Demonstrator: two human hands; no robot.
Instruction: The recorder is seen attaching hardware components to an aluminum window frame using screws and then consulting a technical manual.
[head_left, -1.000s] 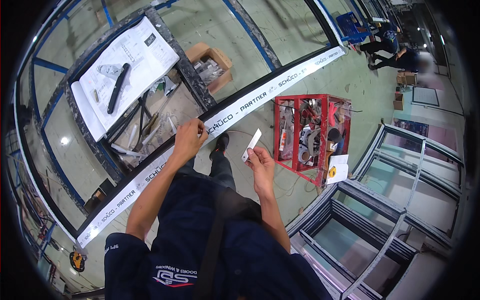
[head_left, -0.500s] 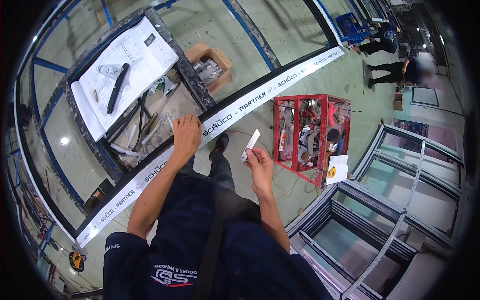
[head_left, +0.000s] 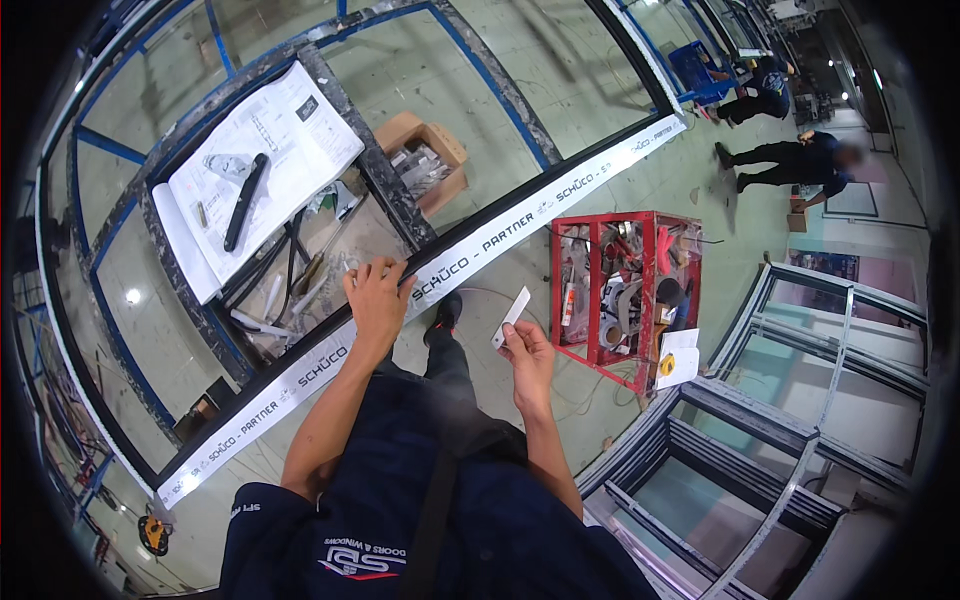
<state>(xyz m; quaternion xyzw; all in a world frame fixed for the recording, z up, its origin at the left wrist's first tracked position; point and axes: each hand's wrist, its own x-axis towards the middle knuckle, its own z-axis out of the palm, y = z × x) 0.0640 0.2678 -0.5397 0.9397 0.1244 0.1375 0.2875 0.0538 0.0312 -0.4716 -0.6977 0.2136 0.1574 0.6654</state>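
Note:
A long frame profile (head_left: 478,255) wrapped in white printed film runs diagonally in front of me, part of a large black-edged frame. My left hand (head_left: 378,305) rests on it, fingers apart and bent toward its dark inner edge. Between the thumb and fingers of my right hand (head_left: 530,360) is a thin, pale flat strip (head_left: 513,315), pointing up and away from the profile. Behind my left fingers, a work tray (head_left: 370,235) bears loose tools and tubes. Open paper drawings (head_left: 285,125) lie over it, with a black bar-shaped tool (head_left: 245,203) on top.
A cardboard box (head_left: 445,150) of small metal parts stands beyond the profile. To the right are a red tool cart (head_left: 645,300) and stacked glazed frames (head_left: 815,435). Two people (head_left: 805,160) are at the far right. An orange-and-black object (head_left: 152,535) lies at lower left.
The view has shifted slightly. My left fingers are more spread on the profile. My right hand still holds the strip, at nearly the same angle. One distant person has changed posture.

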